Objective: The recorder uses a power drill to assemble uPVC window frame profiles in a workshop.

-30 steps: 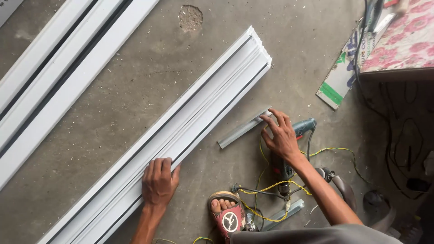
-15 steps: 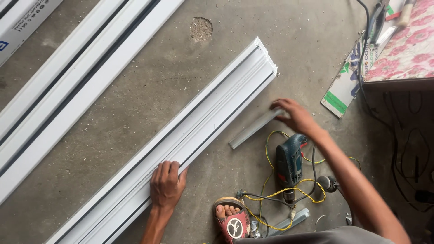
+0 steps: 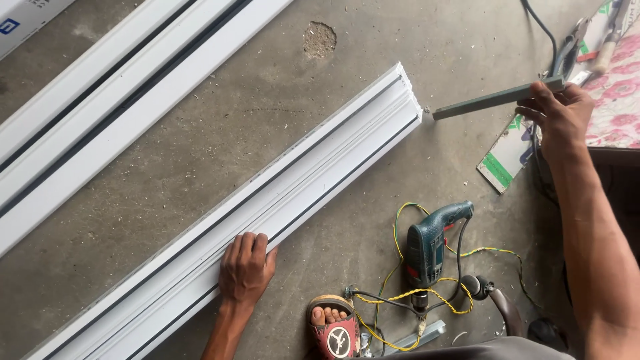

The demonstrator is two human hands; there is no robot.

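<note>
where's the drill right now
In the head view the drill lies on the floor, lower right, among yellow wires, between the white profile and right arm.

My left hand [image 3: 245, 268] lies flat on a white profile [image 3: 267, 207] that looks like smooth, slightly glossy plastic. In my right hand [image 3: 559, 115] is a dull grey-green metal bar [image 3: 497, 100], matt along its length. Below that grip sits a drill [image 3: 430, 250] in teal plastic with a faint sheen. The concrete floor [image 3: 220, 133] under everything is rough, dusty and pitted.
</note>
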